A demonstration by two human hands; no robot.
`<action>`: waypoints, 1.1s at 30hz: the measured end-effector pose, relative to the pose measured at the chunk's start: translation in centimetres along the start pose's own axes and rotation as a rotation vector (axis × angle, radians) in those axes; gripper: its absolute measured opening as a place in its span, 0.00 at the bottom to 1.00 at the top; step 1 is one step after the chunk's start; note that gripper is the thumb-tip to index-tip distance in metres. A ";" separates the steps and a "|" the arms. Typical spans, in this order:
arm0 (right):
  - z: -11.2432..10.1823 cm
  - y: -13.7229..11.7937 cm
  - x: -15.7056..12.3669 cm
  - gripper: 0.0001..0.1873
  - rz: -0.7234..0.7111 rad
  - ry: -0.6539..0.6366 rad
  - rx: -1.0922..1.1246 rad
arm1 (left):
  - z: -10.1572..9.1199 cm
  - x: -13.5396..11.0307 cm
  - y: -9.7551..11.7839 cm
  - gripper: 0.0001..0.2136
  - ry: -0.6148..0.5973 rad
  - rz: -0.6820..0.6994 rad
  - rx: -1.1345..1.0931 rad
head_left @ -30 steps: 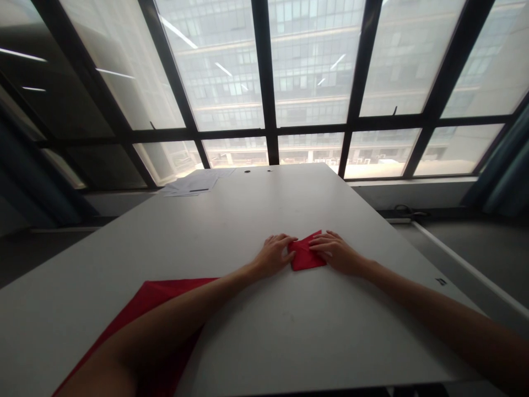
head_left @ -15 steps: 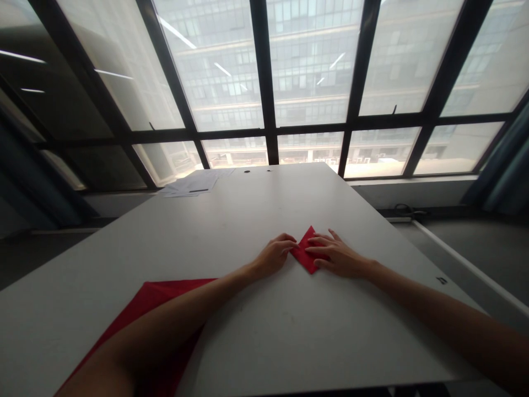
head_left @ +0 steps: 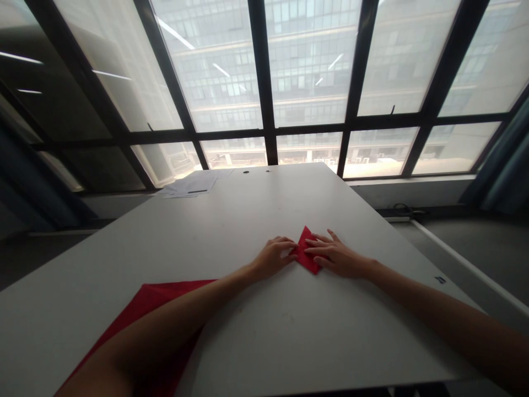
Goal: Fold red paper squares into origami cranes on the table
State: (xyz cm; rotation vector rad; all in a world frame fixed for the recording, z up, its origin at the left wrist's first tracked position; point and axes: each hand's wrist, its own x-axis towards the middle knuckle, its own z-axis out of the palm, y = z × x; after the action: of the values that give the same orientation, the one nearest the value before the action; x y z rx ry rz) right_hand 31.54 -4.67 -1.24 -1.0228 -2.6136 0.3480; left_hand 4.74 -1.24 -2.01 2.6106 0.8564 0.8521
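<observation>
A small folded piece of red paper (head_left: 306,259) lies on the white table between my hands. At its left corner, my left hand (head_left: 275,256) pinches the paper between thumb and fingers. My right hand (head_left: 334,255) rests over the right part of the paper with its fingers spread, pressing it flat and hiding that side. Under my left forearm lies a larger red sheet (head_left: 152,303), partly covered by the arm; whether it is paper or cloth I cannot tell.
White papers with a dark pen-like item (head_left: 197,191) lie at the table's far left. A small dark clip-like mark (head_left: 440,280) is near the right edge. Large windows (head_left: 309,66) stand beyond the table (head_left: 248,220), with blue curtains (head_left: 496,176) at both sides.
The folded red paper has turned slightly, its top corner shifting left and its lower corner right. My left thumb has moved lower along its left edge. My right hand stays nearly in place.
</observation>
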 end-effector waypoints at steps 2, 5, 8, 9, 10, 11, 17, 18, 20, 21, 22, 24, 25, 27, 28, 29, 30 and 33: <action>0.0 0.1 0.0 0.22 0.005 -0.013 0.007 | -0.1 0.0 -0.1 0.15 -0.024 0.011 0.011; 0.0 0.1 -0.1 0.23 0.001 -0.020 0.013 | -0.1 0.0 -0.3 0.16 -0.033 0.016 0.007; 0.0 0.0 -0.1 0.26 0.001 -0.007 0.031 | 0.0 -0.1 -0.4 0.15 -0.029 0.006 -0.008; 0.0 -0.1 -0.1 0.27 0.004 -0.001 0.040 | 0.0 -0.1 -0.4 0.15 -0.030 0.003 -0.013; 0.0 -0.2 -0.1 0.28 0.008 0.004 0.047 | 0.0 -0.1 -0.4 0.16 -0.032 0.003 -0.018; -0.1 -0.2 -0.1 0.29 0.012 0.008 0.054 | -0.1 -0.1 -0.4 0.15 -0.034 0.006 -0.027; -0.1 -0.2 -0.2 0.32 0.013 0.007 0.076 | -0.3 -0.1 -0.2 0.11 -0.067 0.050 -0.103; -0.1 -0.2 -0.2 0.32 0.016 0.001 0.076 | -0.2 -0.1 -0.2 0.11 -0.071 0.057 -0.104; -0.2 -0.2 -0.2 0.32 0.022 -0.015 0.076 | -0.2 0.0 -0.2 0.10 -0.073 0.064 -0.099; -0.3 -0.3 -0.2 0.32 0.025 -0.023 0.077 | -0.2 -0.1 -0.2 0.10 -0.071 0.065 -0.093; -0.4 -0.3 -0.2 0.32 0.028 -0.030 0.078 | -0.2 -0.1 -0.1 0.10 -0.068 0.067 -0.083; -0.5 -0.4 -0.1 0.33 0.033 -0.041 0.084 | -0.3 0.0 0.0 0.10 -0.069 0.081 -0.052; -0.6 -0.4 -0.1 0.33 0.034 -0.046 0.088 | -0.4 0.0 0.0 0.10 -0.073 0.097 -0.026; -0.6 -0.5 -0.1 0.34 0.035 -0.052 0.096 | -0.7 0.1 0.1 0.10 -0.087 0.142 0.056; -0.7 -0.5 -0.1 0.34 0.033 -0.054 0.099 | -0.9 0.2 0.2 0.10 -0.102 0.173 0.110; -0.7 -0.5 -0.1 0.34 0.030 -0.055 0.101 | -1.1 0.3 0.2 0.10 -0.123 0.210 0.165; -0.7 -0.5 -0.2 0.34 0.027 -0.055 0.103 | -1.2 0.4 0.3 0.10 -0.147 0.249 0.217; -0.7 -0.4 -0.2 0.35 0.023 -0.054 0.104 | -1.6 0.6 0.5 0.11 -0.209 0.337 0.324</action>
State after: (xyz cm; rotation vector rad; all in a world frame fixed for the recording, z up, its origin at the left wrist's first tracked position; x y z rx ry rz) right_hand 31.66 -5.04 -0.51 -1.0223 -2.6026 0.5189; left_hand 4.40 -1.19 -0.24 3.1193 0.5434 0.5332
